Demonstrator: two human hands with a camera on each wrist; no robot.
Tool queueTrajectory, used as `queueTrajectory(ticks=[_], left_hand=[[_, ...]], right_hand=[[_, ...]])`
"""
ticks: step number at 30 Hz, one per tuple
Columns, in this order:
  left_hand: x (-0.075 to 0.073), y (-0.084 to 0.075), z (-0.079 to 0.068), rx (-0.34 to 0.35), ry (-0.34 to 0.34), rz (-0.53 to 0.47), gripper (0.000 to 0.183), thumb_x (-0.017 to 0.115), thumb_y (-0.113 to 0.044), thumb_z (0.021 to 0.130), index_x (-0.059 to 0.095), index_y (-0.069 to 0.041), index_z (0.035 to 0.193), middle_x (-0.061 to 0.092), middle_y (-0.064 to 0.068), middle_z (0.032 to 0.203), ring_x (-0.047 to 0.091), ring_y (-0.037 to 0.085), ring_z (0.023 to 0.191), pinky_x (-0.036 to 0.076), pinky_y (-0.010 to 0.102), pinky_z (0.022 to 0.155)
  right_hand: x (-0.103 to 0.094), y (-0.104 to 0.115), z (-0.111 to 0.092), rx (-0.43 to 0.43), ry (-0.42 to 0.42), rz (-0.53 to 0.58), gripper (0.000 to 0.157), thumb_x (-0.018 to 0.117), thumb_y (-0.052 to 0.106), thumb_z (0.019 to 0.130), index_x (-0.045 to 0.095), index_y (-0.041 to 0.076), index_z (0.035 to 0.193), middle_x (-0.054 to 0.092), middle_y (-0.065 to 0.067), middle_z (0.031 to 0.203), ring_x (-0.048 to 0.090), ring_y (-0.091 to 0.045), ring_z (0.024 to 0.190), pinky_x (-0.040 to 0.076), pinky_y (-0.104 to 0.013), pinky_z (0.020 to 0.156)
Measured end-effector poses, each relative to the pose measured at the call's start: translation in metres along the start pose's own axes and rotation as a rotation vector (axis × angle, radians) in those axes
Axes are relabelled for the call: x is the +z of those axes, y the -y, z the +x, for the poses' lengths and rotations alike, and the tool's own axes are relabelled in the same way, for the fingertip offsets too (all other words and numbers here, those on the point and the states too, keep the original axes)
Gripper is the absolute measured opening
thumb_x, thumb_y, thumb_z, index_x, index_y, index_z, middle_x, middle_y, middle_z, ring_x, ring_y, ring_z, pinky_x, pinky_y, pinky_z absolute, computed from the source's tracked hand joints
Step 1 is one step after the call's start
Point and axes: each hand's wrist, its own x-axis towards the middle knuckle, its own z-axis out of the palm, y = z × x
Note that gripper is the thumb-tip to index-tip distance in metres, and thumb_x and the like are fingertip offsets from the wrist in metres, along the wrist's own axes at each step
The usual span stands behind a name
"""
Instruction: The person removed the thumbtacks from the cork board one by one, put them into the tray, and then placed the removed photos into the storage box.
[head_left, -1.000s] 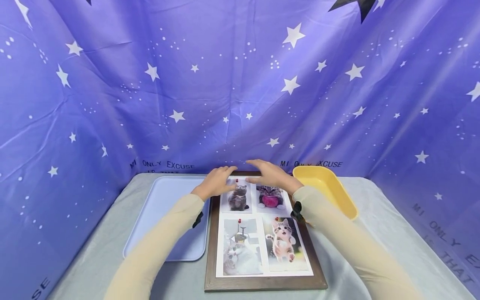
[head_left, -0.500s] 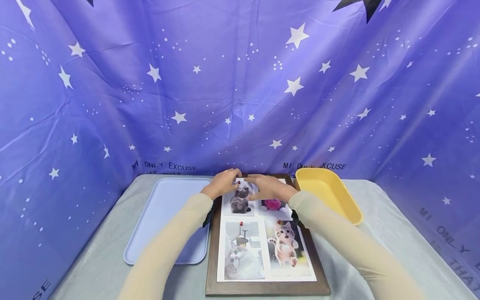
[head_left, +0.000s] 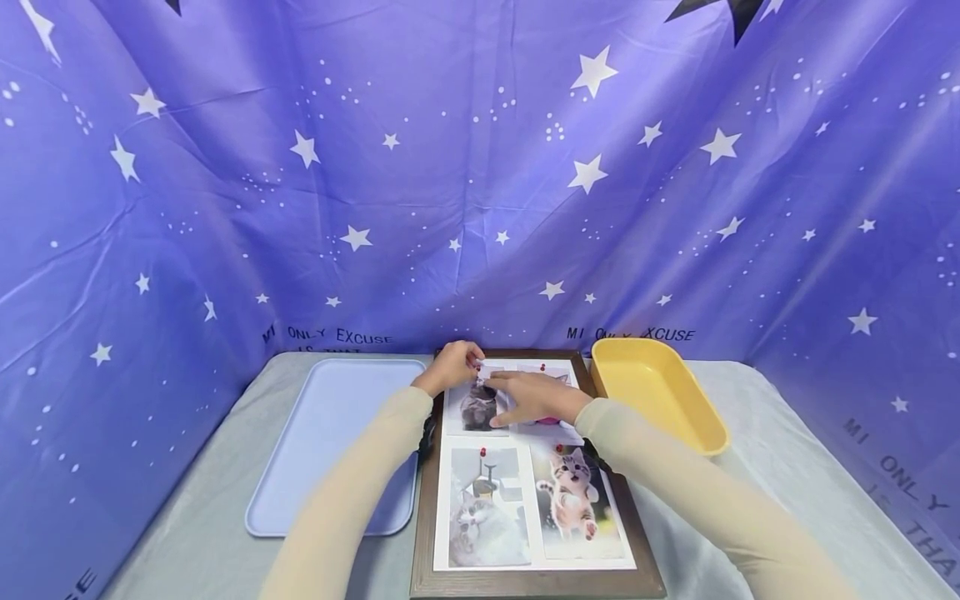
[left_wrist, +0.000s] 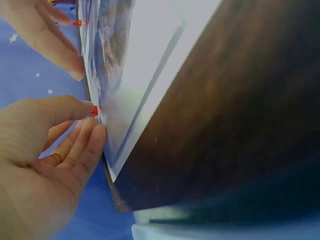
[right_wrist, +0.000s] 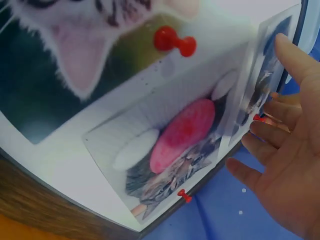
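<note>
A board with a brown wooden frame lies on the table, bearing cat photos fixed with red push pins. At its upper left corner my left hand pinches a red push pin between thumb and fingers, at the edge of the grey cat photo. My right hand is spread above that photo and the pink-ball cat photo, partly covering both. Its fingers are extended and hold nothing; whether they touch the photo I cannot tell. Another push pin stands in the pink-ball cat photo.
A light blue tray lies left of the board. To the right stands a yellow basin. The white cat photo and the leaping kitten photo occupy the near half. A purple star-patterned curtain hangs behind the table.
Both hands have come down onto the board's far end. My left fingers have closed on the push pin of the grey cat photo; my right hand has moved lower, nearer that photo.
</note>
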Motion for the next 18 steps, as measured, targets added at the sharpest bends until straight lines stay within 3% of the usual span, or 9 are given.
queueTrajectory(ticks=[4,10,18], left_hand=[[0.005,0.002,0.005,-0.018,-0.001,-0.041,0.029,0.065,0.015,0.078,0.072,0.004,0.104,0.074,0.016,0.097,0.068,0.024,0.090,0.057,0.029,0.082],[0.008,0.004,0.008,-0.032,-0.016,-0.025,0.027,0.066,0.014,0.078,0.075,0.001,0.100,0.075,0.013,0.095,0.069,0.022,0.089,0.057,0.027,0.081],[0.009,0.010,0.006,-0.125,-0.042,-0.152,0.021,0.068,0.010,0.080,0.077,0.002,0.096,0.076,0.013,0.091,0.063,0.014,0.077,0.049,0.018,0.063]], right_hand=[[0.003,0.000,-0.001,-0.017,-0.005,0.001,0.078,0.068,0.056,0.093,0.045,0.014,0.154,0.040,-0.013,0.162,0.043,-0.037,0.146,0.041,-0.053,0.117],[0.008,0.000,-0.002,-0.033,-0.004,0.014,0.075,0.065,0.055,0.095,0.045,0.013,0.154,0.039,-0.013,0.162,0.045,-0.038,0.144,0.037,-0.055,0.119],[0.015,-0.001,-0.007,-0.027,0.015,-0.056,0.075,0.052,0.058,0.101,0.033,0.016,0.160,0.027,-0.011,0.168,0.036,-0.038,0.150,0.032,-0.056,0.122]])
